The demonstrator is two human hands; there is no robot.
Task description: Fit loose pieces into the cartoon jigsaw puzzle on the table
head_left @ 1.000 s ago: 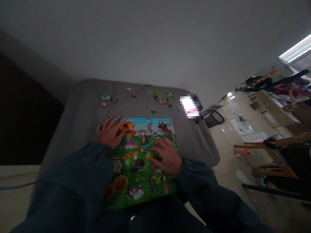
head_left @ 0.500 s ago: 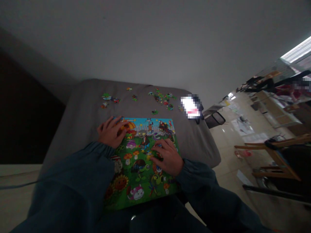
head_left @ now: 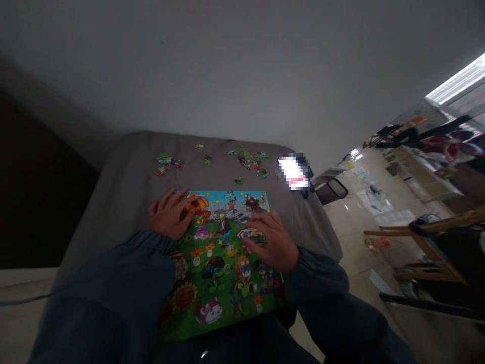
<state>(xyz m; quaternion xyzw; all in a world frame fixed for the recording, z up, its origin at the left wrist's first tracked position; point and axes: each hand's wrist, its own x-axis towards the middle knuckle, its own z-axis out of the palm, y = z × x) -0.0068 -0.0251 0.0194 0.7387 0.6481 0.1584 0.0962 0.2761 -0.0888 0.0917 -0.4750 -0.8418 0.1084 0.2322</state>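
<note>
A grey cushioned surface (head_left: 125, 187) against a plain wall carries the jigsaw puzzle (head_left: 223, 253); loose pieces (head_left: 250, 161) lie beyond it. The left hand (head_left: 168, 215) rests flat, fingers spread, on the puzzle's far-left corner, while the right hand (head_left: 273, 237) presses a piece (head_left: 248, 234) near its right edge. Dim light blurs detail, and a pixelated object (head_left: 293, 172) sits right of the loose pieces.

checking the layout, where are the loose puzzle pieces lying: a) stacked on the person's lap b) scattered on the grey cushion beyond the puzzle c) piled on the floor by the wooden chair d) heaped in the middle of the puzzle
b: the loose puzzle pieces lie spread over the grey cushion past the far edge of the puzzle, on which the left hand and right hand rest.
</note>
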